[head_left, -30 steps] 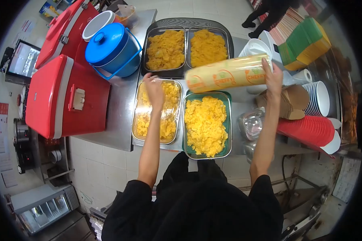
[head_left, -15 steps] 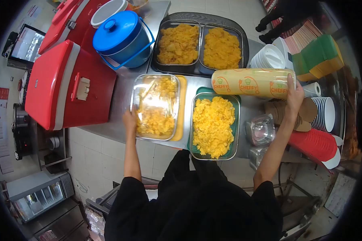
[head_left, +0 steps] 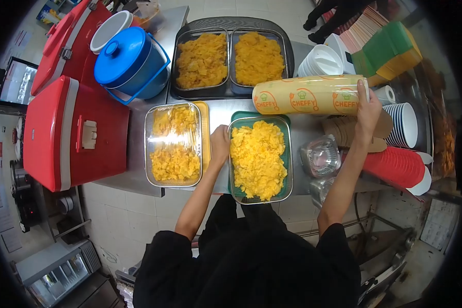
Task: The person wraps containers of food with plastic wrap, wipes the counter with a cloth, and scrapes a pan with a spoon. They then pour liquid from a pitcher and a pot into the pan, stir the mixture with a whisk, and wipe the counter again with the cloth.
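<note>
A long roll of cling film with orange CHEFFY print [head_left: 305, 97] lies crosswise past the far edge of an uncovered basket of yellow scrambled egg [head_left: 259, 159]. Closed round the roll's right end is my right hand [head_left: 368, 110]. My left hand [head_left: 219, 143] is at the left rim of the uncovered basket, its fingers curled; what they grip is hard to make out. Left of it, a film-covered basket of egg [head_left: 174, 167] rests partly on a yellow board [head_left: 205, 131]. Under the uncovered basket is a green tray [head_left: 287, 123].
Two food-filled trays [head_left: 203, 59] [head_left: 259, 57] sit on a black tray at the back. A blue jug [head_left: 131, 64] and red coolers [head_left: 82, 133] stand left. Clear containers [head_left: 321, 156], red cartons [head_left: 395, 167] and white cups [head_left: 401, 123] are right. A person's legs [head_left: 331, 20] show beyond.
My left hand has left the covered basket and moved right to the uncovered one. My right hand still holds the roll. The view has shifted, so the table items appear further left.
</note>
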Demonstrator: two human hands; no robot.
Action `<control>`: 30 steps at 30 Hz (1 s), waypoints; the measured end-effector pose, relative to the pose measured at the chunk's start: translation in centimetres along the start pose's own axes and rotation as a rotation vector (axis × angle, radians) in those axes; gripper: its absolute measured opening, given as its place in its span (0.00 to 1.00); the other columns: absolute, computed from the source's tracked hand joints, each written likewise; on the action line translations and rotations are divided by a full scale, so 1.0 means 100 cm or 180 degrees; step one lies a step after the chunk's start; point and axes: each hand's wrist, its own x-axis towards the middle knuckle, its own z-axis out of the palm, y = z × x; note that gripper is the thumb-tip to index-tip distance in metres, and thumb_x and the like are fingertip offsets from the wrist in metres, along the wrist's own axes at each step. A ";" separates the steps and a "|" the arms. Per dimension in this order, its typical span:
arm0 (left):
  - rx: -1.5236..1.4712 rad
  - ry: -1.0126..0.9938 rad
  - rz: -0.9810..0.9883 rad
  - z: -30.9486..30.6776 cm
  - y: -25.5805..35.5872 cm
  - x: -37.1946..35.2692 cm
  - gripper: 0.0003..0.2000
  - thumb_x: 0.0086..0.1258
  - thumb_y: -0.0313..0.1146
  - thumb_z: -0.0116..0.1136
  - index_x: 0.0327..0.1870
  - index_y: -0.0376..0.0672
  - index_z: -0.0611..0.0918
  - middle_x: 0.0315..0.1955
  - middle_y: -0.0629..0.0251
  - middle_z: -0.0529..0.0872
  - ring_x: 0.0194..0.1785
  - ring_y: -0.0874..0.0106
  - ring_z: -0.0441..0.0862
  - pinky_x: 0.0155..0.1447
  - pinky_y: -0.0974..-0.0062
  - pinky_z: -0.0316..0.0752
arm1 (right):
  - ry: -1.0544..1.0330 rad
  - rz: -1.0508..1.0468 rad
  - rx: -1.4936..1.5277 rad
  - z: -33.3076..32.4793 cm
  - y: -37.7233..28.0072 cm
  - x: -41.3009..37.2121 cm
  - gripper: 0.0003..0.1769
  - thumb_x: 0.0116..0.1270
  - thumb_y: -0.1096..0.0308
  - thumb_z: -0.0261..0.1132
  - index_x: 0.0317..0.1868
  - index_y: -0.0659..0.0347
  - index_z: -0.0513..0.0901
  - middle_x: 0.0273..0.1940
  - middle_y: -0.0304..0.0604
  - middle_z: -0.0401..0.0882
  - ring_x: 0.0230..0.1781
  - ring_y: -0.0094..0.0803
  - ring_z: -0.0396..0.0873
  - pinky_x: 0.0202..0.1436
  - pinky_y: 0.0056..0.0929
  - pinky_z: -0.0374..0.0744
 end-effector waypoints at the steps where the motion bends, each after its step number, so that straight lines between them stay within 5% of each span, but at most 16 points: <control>1: 0.0007 -0.0271 -0.0203 -0.001 0.010 0.009 0.09 0.63 0.28 0.43 0.30 0.32 0.75 0.23 0.49 0.76 0.27 0.53 0.73 0.32 0.65 0.67 | -0.0032 0.0028 -0.0024 -0.001 0.004 0.000 0.15 0.59 0.63 0.60 0.34 0.70 0.78 0.28 0.37 0.77 0.26 0.16 0.71 0.30 0.14 0.70; 4: -0.0025 -0.0573 -0.0203 0.006 0.011 0.029 0.09 0.63 0.28 0.41 0.31 0.32 0.74 0.28 0.48 0.76 0.34 0.52 0.73 0.38 0.64 0.67 | -0.0110 0.0043 -0.0078 -0.002 0.015 0.000 0.16 0.60 0.63 0.59 0.38 0.70 0.77 0.30 0.38 0.77 0.27 0.17 0.72 0.32 0.15 0.71; 6: -0.0080 -0.0601 0.0026 0.022 0.004 0.050 0.10 0.64 0.29 0.40 0.32 0.32 0.74 0.30 0.47 0.77 0.36 0.53 0.73 0.40 0.64 0.67 | 0.0071 0.0037 0.0231 0.003 0.020 -0.002 0.13 0.58 0.63 0.62 0.30 0.68 0.78 0.26 0.37 0.77 0.24 0.16 0.71 0.28 0.14 0.70; 8: -0.1005 -0.0878 0.0891 0.045 0.004 0.070 0.12 0.64 0.32 0.37 0.34 0.33 0.74 0.33 0.47 0.76 0.38 0.53 0.71 0.44 0.64 0.66 | 0.0098 0.0065 0.0307 0.007 0.021 -0.004 0.13 0.58 0.64 0.62 0.30 0.69 0.78 0.26 0.37 0.77 0.24 0.16 0.71 0.28 0.14 0.70; 9: -0.1158 -0.1775 0.0351 0.046 0.010 0.073 0.14 0.64 0.33 0.35 0.34 0.34 0.75 0.33 0.48 0.76 0.39 0.52 0.71 0.46 0.62 0.66 | 0.0088 0.0157 0.0270 0.007 0.022 -0.007 0.13 0.58 0.64 0.62 0.30 0.69 0.78 0.26 0.37 0.77 0.25 0.16 0.71 0.28 0.14 0.70; 12: -0.0082 -0.1826 0.0920 0.062 0.007 0.081 0.14 0.63 0.33 0.35 0.34 0.34 0.75 0.32 0.48 0.76 0.40 0.52 0.70 0.44 0.61 0.67 | 0.0082 0.0230 0.0164 0.008 0.027 -0.006 0.14 0.58 0.64 0.62 0.31 0.70 0.79 0.26 0.37 0.77 0.25 0.16 0.71 0.28 0.14 0.69; 17: 0.0231 -0.1580 0.1097 0.052 0.007 0.078 0.09 0.58 0.30 0.42 0.27 0.34 0.75 0.26 0.50 0.76 0.34 0.55 0.70 0.39 0.60 0.67 | -0.0039 0.0295 0.0260 0.014 0.032 -0.008 0.14 0.58 0.63 0.62 0.31 0.70 0.78 0.26 0.37 0.77 0.24 0.16 0.70 0.28 0.15 0.69; 30: 0.0063 -0.1251 0.0234 0.004 -0.041 0.046 0.13 0.62 0.29 0.38 0.24 0.30 0.73 0.23 0.47 0.73 0.31 0.52 0.69 0.38 0.61 0.64 | 0.0030 0.0879 0.0983 0.050 0.118 -0.019 0.15 0.60 0.61 0.59 0.32 0.68 0.78 0.28 0.39 0.78 0.26 0.18 0.73 0.31 0.15 0.71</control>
